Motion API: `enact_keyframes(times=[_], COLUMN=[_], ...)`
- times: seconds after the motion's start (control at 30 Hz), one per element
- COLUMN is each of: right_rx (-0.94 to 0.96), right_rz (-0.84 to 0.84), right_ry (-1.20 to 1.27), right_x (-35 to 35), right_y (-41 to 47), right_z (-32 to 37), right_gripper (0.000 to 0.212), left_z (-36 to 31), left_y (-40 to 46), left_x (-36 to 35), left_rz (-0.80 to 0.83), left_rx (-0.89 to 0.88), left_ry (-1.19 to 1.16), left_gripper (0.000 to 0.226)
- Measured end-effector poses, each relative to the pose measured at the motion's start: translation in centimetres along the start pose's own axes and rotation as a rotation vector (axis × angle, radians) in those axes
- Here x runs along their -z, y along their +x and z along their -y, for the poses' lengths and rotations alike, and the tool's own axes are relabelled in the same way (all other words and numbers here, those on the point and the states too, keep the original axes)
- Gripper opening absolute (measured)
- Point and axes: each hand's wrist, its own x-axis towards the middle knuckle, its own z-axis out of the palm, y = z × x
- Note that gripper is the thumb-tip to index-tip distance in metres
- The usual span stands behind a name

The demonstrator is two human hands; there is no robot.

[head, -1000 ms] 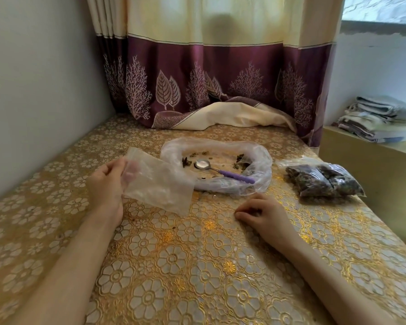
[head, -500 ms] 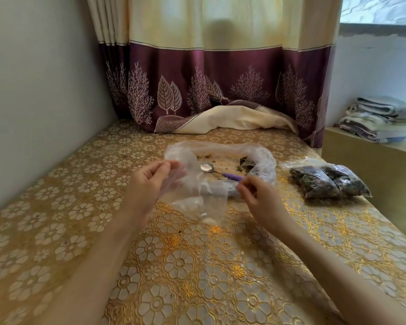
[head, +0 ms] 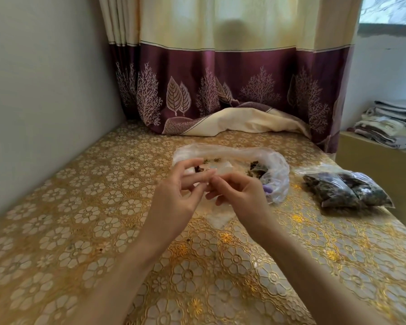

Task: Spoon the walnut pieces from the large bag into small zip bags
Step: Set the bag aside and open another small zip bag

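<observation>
— What are the fingers doing?
— Both sets pinch the top edge of the small zip bag (head: 217, 215): the left hand (head: 178, 198) and the right hand (head: 240, 195) meet at its mouth, thumbs against forefingers, the bag hanging down to the gold floral tablecloth (head: 80, 219).
— And the step?
— Likely opening the seal. One does it well by gripping one lip in each hand and peeling apart gently — a hard tug could tear thin plastic.
— The walnuts?
— A few walnut pieces (head: 257, 169) lie in the large bag (head: 277, 170) just behind, a purple spoon handle (head: 267, 189) showing; filled bags (head: 345, 192) sit right.
</observation>
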Motion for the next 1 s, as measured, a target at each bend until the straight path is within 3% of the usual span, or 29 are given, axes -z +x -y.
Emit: enact_keyframes(times=[0.07,0.17,0.43,0.7,0.83,0.9,1.0], right_rx=[0.035,0.072,0.168,0.274,0.331,0.322,0.253], right_rz=[0.005,0.014,0.076,0.106,0.118,0.112,-0.043], right_ry=[-0.064,-0.137,-0.366,-0.482,-0.538,-0.563,-0.565], right_x=[-0.1,-0.2,0.2,0.7,0.5,0.3,0.3], right_y=[-0.3,-0.5,-1.2,-1.0,-1.1,-1.2,-1.0], right_z=[-0.2,-0.4,-0.9,-1.3,-1.3,-1.4,-1.4], right_gripper=[0.011,0.015,0.013,0.011,0.011,0.012,0.015], left_z=[0.0,0.2,0.5,0.6,0.6,0.6,0.3], left_y=[-0.1,-0.1,0.1,0.3,0.3,0.3,0.4], left_x=[-0.1,-0.3,0.0,0.2,0.0,0.1,0.6], left_rz=[-0.006,-0.027,0.024,0.091,0.025,-0.071,-0.218], left_rx=[-0.052,-0.129,-0.107,0.187,0.300,0.248,-0.003], left_ry=[0.112,0.249,0.269,-0.029,-0.119,-0.004,0.306], left_gripper=[0.037,0.019,0.013,0.012,0.011,0.009,0.009])
